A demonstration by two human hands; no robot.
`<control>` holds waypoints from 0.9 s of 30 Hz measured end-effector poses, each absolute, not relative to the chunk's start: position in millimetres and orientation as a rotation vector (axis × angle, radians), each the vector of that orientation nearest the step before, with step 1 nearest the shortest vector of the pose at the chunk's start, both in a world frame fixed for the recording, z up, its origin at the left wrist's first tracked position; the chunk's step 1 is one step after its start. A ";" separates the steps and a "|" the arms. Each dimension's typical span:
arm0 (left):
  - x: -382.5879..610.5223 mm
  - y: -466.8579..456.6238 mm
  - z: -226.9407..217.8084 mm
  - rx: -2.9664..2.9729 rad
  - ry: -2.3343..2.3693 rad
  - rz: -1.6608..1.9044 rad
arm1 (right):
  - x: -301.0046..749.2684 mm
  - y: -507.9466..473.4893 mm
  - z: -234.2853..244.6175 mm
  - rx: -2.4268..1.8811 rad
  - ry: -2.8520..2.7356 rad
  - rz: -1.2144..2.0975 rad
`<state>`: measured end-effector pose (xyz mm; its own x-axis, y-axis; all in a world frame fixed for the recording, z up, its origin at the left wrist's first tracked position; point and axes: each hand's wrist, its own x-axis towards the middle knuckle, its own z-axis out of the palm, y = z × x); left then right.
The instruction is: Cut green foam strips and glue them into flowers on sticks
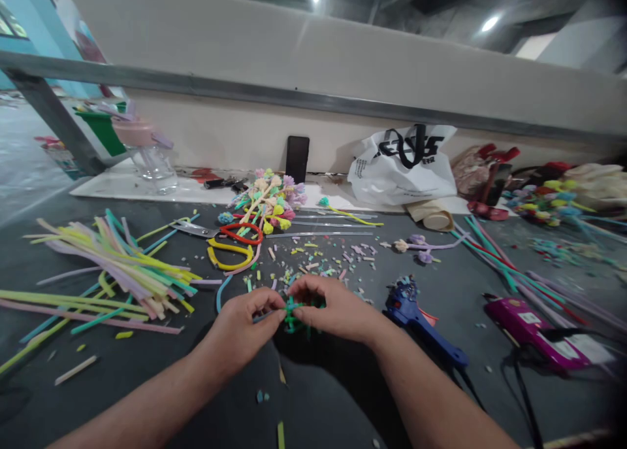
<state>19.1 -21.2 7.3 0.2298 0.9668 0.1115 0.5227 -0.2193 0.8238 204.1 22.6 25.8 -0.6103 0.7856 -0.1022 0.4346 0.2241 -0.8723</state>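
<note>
Between my hands is a small green piece bent from fuzzy pipe cleaner (290, 323), partly covered by fingers. My left hand (247, 325) pinches its left side with thumb and forefinger. From the other side my right hand (336, 308) grips it, thumb in front and fingers curled behind. Just beyond lie many short pipe-cleaner clippings (313, 266) in mixed colours. Scissors (230, 245) with red and yellow handles rest ahead of my left hand. A blue glue gun (426, 325) lies right of my right forearm.
Long pipe cleaners (117, 259) are heaped at the left. Finished pipe-cleaner flowers (272, 200) stand in a bunch at the back, near a black phone (297, 158), a clear bottle (151, 165) and a white bag (404, 174). A magenta corded device (533, 331) sits right.
</note>
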 end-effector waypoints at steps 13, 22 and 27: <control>10.8 -21.6 9.1 2.121 1.514 0.741 | 207.5 34.1 20.4 -0.916 -1.453 1.120; 15.8 -14.1 50.6 1.629 1.261 0.779 | 194.5 26.8 53.3 -1.010 -1.578 0.747; 15.1 -14.8 75.5 0.844 0.877 0.824 | 205.1 19.1 51.9 -1.297 -1.949 0.566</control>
